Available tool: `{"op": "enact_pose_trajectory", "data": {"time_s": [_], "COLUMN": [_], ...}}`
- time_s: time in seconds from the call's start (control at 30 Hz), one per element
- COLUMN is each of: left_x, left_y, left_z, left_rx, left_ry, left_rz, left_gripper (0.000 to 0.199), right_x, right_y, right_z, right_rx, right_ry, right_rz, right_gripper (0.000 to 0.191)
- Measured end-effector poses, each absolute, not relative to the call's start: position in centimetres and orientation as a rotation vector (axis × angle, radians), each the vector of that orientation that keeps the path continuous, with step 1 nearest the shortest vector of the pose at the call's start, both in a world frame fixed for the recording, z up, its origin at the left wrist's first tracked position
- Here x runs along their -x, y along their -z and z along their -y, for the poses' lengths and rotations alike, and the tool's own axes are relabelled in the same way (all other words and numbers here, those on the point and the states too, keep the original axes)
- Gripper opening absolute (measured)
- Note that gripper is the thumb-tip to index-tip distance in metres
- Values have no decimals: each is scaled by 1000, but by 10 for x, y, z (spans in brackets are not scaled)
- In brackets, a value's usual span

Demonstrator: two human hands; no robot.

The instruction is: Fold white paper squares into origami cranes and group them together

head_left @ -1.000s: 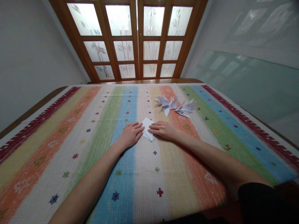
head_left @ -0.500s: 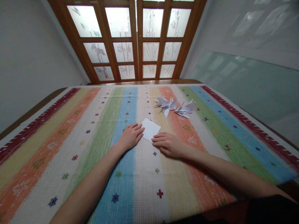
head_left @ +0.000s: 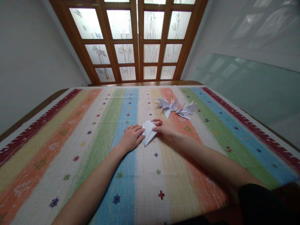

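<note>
A small white folded paper (head_left: pixel 149 131) lies on the cloth between my two hands, kite-shaped, with its narrow tip toward me and crease lines running to that tip. My left hand (head_left: pixel 132 136) holds its left edge down, thumb and fingertips on the paper. At the right corner, my right hand (head_left: pixel 165 128) pinches the paper's edge between thumb and fingers, with the forefinger curved above it. The right fingertips partly cover that corner. Beyond my right hand sit white paper cranes, one (head_left: pixel 167 106) to the left and another (head_left: pixel 187 110) beside it.
A striped, patterned tablecloth (head_left: pixel 98 150) covers the table. The wooden table edge (head_left: pixel 159 83) runs along the far side, before wood-framed glass doors (head_left: pixel 138 47). A pale glass panel (head_left: pixel 253 84) leans at the right wall.
My right hand has moved up and away from the paper's lower edge to its right corner. The paper's right side has folded inward, making it narrower. My left hand has hardly moved.
</note>
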State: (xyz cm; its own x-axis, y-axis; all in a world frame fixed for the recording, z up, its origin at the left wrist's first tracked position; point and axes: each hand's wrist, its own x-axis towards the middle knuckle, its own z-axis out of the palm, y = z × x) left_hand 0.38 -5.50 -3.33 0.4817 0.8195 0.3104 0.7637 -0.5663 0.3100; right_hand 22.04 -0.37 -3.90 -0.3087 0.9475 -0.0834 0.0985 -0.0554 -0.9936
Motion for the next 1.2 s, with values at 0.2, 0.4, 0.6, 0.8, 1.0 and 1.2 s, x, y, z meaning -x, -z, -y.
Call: {"op": "enact_pose_trajectory", "data": {"time_s": [0.2, 0.4, 0.6, 0.8, 1.0, 1.2], "left_x": [-25, -19, -20, -18, -1, 5], "left_y": [20, 22, 37, 37, 23, 23], "left_z": [73, 64, 50, 54, 56, 59], "left_rx": [-2453, -1882, -1296, -1404, -1852, -2409], "left_ry": [-826, -1222, -1491, -1369, -1292, -829], "left_rz": [-1502, -1617, -1426, -1472, -1512, -1169], "left_gripper": [58, 49, 46, 68, 54, 42], "right_x": [-201, -197, -192, -188, -208, -210], "right_y": [14, 15, 36, 28, 15, 16], "right_z": [20, 23, 28, 19, -15, -30], "right_rx": [1120, 989, 1088, 1119, 1215, 1085], "right_ry": [-1314, -1325, -1359, -1398, -1248, -886], "right_rz": [1532, 1449, 1257, 1301, 1808, 2320], "right_gripper": [50, 49, 55, 44, 40, 47]}}
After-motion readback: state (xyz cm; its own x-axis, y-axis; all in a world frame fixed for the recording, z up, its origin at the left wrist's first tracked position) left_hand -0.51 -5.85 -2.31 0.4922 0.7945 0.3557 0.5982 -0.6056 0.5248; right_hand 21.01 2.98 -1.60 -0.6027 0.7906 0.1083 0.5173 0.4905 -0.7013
